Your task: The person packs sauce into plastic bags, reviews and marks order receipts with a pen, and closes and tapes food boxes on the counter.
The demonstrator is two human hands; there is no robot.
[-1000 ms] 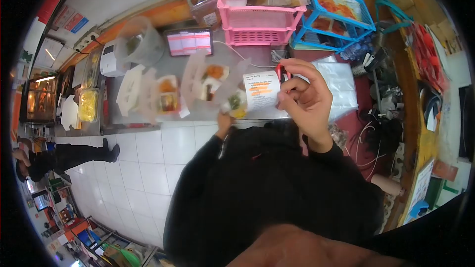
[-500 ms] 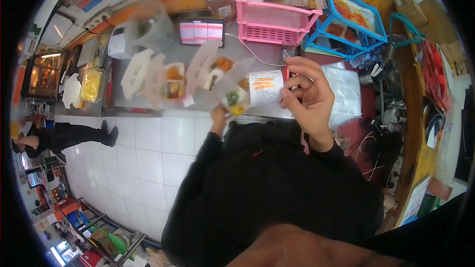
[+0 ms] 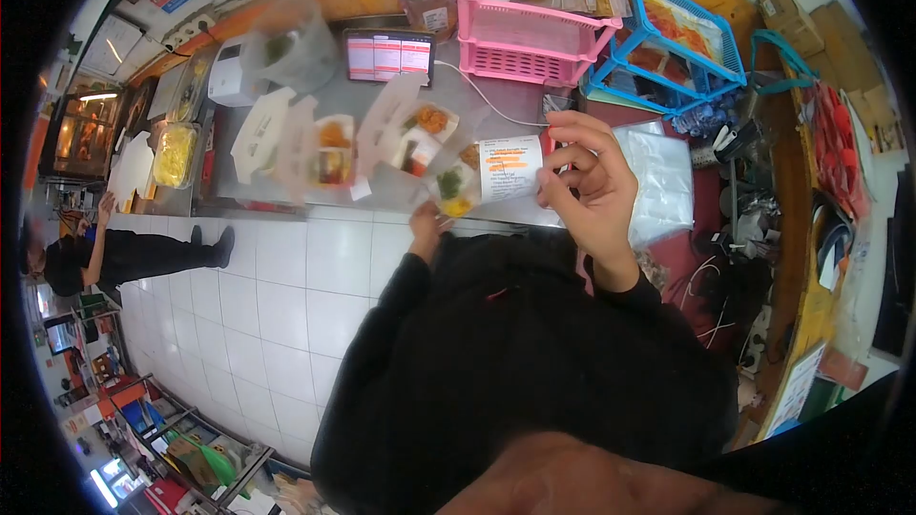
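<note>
Stretched out now, the co-worker's arm (image 3: pixel 98 244) at the far left reaches to a white container (image 3: pixel 132 172) on the left-hand surface; half a second ago it was bent close to the body. Both of the wearer's own hands have hardly shifted.

At the right, the right hand (image 3: pixel 596 172) pinches the right edge of a printed slip (image 3: pixel 509 170) between thumb and curled fingers, index finger raised. Several lines of the slip are highlighted in orange, and a partly hidden red object (image 3: pixel 547 142) shows behind the fingers. The slip is held up near the tabletop's near edge, overlapping the view of the nearest food box.

That near box (image 3: pixel 465 179) holds greens and something yellow. The left hand (image 3: pixel 427 225) is at its near left side; whether the fingers grip it or merely touch it, I cannot tell.

Farther left on the tabletop (image 3: pixel 468 110) are a middle open box (image 3: pixel 386 119) and a left open box (image 3: pixel 301 154), both with orange-brown food. Beyond them stand a lit tablet (image 3: pixel 388 55) and a clear tub (image 3: pixel 296 43), with a pink rack (image 3: pixel 534 14) to the far right. Clear plastic bags (image 3: pixel 658 176) lie right of the right hand.
</note>
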